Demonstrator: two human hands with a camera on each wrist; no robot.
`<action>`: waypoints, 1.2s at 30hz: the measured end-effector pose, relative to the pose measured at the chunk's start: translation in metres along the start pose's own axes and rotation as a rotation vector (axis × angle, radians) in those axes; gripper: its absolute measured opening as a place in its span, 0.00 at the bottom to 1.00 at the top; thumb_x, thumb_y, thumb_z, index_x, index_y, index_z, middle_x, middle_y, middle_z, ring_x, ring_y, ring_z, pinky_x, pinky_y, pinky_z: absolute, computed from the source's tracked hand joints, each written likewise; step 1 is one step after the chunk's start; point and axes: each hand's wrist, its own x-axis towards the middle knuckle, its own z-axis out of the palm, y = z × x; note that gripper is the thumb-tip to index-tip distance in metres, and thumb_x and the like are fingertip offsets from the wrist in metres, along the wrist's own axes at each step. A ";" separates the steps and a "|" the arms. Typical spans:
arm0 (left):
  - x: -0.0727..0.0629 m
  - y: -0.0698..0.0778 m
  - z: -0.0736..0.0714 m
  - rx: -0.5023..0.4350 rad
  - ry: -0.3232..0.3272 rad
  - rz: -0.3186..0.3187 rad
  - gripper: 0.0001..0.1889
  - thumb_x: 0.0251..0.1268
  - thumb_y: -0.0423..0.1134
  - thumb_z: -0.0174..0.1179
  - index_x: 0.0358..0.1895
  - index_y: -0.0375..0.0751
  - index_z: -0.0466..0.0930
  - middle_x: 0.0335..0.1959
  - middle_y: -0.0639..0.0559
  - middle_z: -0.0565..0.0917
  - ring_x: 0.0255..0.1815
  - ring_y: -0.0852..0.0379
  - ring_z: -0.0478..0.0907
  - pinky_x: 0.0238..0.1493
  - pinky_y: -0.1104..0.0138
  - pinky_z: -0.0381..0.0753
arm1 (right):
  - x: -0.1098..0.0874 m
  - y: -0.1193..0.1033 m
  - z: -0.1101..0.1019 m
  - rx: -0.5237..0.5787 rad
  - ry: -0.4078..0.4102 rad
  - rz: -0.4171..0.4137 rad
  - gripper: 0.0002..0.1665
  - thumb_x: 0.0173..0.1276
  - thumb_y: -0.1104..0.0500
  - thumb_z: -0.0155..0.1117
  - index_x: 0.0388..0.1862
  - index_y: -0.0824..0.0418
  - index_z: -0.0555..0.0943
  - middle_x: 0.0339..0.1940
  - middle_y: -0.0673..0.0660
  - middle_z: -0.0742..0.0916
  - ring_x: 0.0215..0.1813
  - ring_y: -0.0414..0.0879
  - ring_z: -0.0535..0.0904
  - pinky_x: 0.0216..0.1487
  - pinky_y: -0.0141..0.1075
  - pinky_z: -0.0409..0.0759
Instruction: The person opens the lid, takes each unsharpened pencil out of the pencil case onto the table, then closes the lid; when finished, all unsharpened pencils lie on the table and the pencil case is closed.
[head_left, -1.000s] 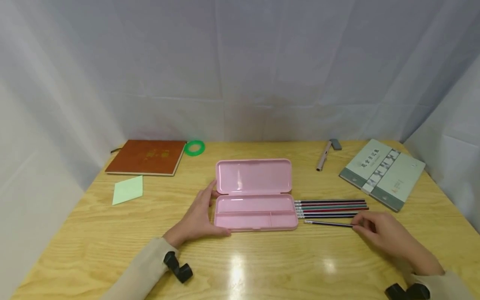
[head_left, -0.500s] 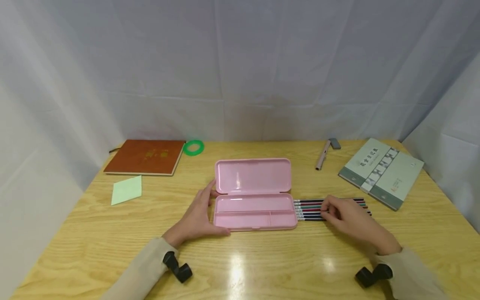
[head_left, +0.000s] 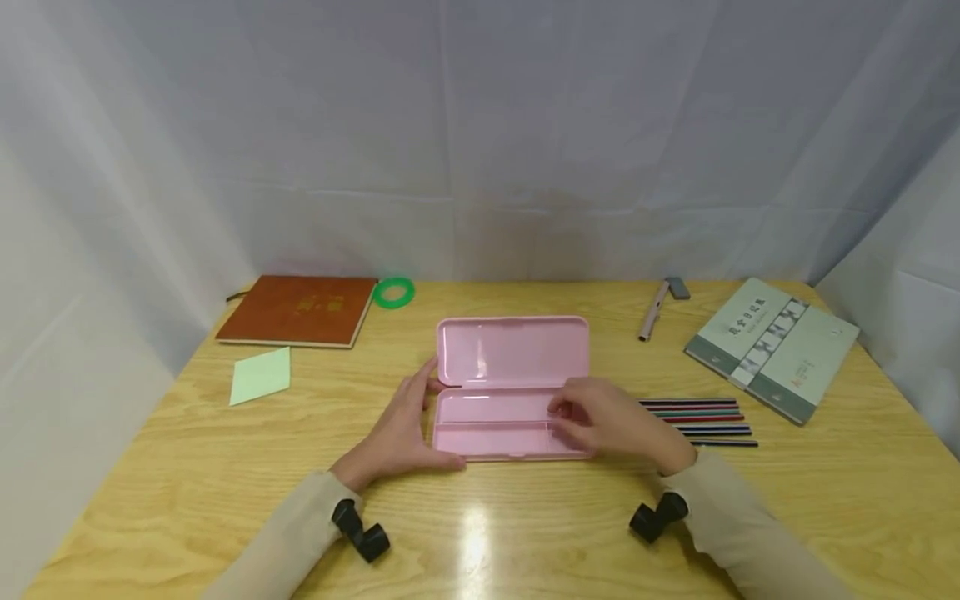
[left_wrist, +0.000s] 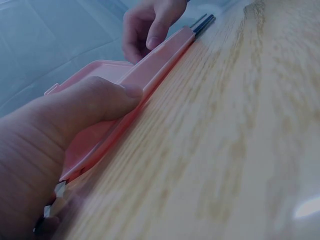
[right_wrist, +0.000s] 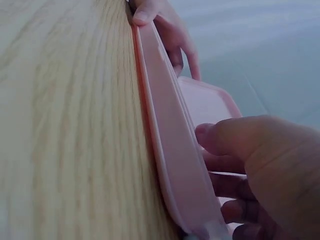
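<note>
A pink pencil case (head_left: 487, 439) lies with its lid raised and its divided tray showing bare in the part not hidden by my hand. My left hand (head_left: 401, 433) holds the case at its left end, thumb on the front edge and fingers toward the hinge. Over the tray's right end is my right hand (head_left: 611, 421), fingers bent and thumb apart from them. The right wrist view shows that thumb (right_wrist: 220, 137) right at the case's rim, with no object between thumb and fingers. Several pencils (head_left: 705, 412) lie side by side right of the case, their left ends hidden behind my right hand.
A brown notebook (head_left: 296, 312), a green tape ring (head_left: 385, 298) and a pale green paper (head_left: 260, 377) lie at the left. Toward the back right are a pen (head_left: 654, 312), a grey eraser (head_left: 678, 288) and a grey-green notebook (head_left: 772, 350). A white curtain (head_left: 510, 150) hangs behind the table.
My right hand has set its pencil down beside the others and moved left from the pencils to over the case. The left hand has stayed on the case.
</note>
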 end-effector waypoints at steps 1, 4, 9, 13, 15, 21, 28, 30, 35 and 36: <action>0.000 0.000 0.000 0.001 0.001 -0.002 0.73 0.21 0.54 0.82 0.77 0.45 0.42 0.55 0.48 0.72 0.52 0.53 0.68 0.54 0.57 0.73 | 0.002 -0.001 0.000 0.005 -0.016 0.004 0.05 0.64 0.58 0.66 0.38 0.57 0.82 0.30 0.45 0.81 0.32 0.35 0.73 0.36 0.30 0.75; 0.001 0.001 0.000 0.003 -0.001 -0.006 0.73 0.21 0.54 0.82 0.77 0.45 0.42 0.55 0.48 0.72 0.52 0.53 0.69 0.54 0.57 0.73 | 0.004 -0.003 0.000 0.032 -0.063 0.027 0.04 0.64 0.58 0.65 0.37 0.56 0.82 0.28 0.44 0.81 0.31 0.34 0.72 0.35 0.29 0.74; 0.002 0.002 0.000 0.002 -0.008 -0.005 0.73 0.21 0.55 0.82 0.77 0.45 0.42 0.55 0.48 0.71 0.52 0.54 0.68 0.54 0.58 0.73 | 0.007 -0.005 -0.003 0.028 -0.100 0.065 0.02 0.64 0.59 0.64 0.34 0.56 0.82 0.26 0.44 0.78 0.29 0.35 0.69 0.32 0.28 0.71; 0.003 0.002 0.000 0.008 -0.010 0.001 0.73 0.22 0.55 0.82 0.77 0.45 0.42 0.55 0.49 0.71 0.53 0.54 0.68 0.55 0.58 0.74 | 0.008 -0.005 -0.004 0.006 -0.105 0.073 0.03 0.64 0.60 0.65 0.30 0.55 0.80 0.25 0.44 0.77 0.28 0.34 0.68 0.30 0.28 0.69; 0.003 0.002 0.000 0.009 -0.009 0.002 0.73 0.21 0.55 0.82 0.77 0.45 0.42 0.54 0.49 0.71 0.53 0.55 0.68 0.55 0.58 0.74 | 0.007 -0.005 -0.004 0.034 -0.105 0.081 0.03 0.64 0.60 0.65 0.31 0.55 0.80 0.25 0.44 0.77 0.28 0.34 0.68 0.30 0.27 0.70; 0.003 0.002 0.002 0.008 -0.002 0.008 0.73 0.20 0.55 0.82 0.77 0.43 0.43 0.54 0.49 0.72 0.51 0.55 0.69 0.54 0.59 0.74 | 0.002 0.001 -0.006 0.253 -0.088 0.129 0.03 0.64 0.64 0.66 0.36 0.58 0.82 0.32 0.47 0.84 0.32 0.35 0.73 0.34 0.29 0.76; 0.003 0.003 0.003 0.002 -0.010 0.007 0.74 0.21 0.55 0.82 0.77 0.44 0.42 0.54 0.49 0.71 0.52 0.54 0.69 0.55 0.58 0.74 | -0.013 0.007 -0.013 0.168 0.053 0.017 0.06 0.63 0.66 0.66 0.39 0.57 0.84 0.30 0.47 0.82 0.27 0.33 0.68 0.27 0.28 0.70; 0.002 0.003 0.002 0.000 -0.013 0.005 0.73 0.21 0.56 0.82 0.77 0.44 0.42 0.54 0.49 0.71 0.52 0.54 0.69 0.54 0.57 0.73 | -0.026 0.013 -0.017 0.132 0.100 -0.009 0.07 0.61 0.67 0.67 0.37 0.56 0.84 0.29 0.46 0.81 0.25 0.31 0.66 0.25 0.27 0.69; 0.000 0.003 0.000 -0.008 -0.013 -0.005 0.73 0.22 0.56 0.81 0.77 0.44 0.42 0.55 0.49 0.70 0.52 0.53 0.68 0.55 0.57 0.73 | -0.074 0.028 -0.029 0.100 0.175 0.033 0.11 0.59 0.68 0.69 0.36 0.53 0.84 0.28 0.43 0.80 0.22 0.28 0.64 0.21 0.27 0.67; -0.001 0.003 -0.001 -0.009 -0.012 -0.008 0.73 0.22 0.56 0.81 0.77 0.44 0.42 0.55 0.49 0.70 0.52 0.53 0.68 0.54 0.56 0.73 | -0.084 0.032 -0.031 0.095 0.186 0.055 0.12 0.58 0.68 0.69 0.36 0.51 0.84 0.29 0.42 0.80 0.22 0.28 0.64 0.21 0.27 0.68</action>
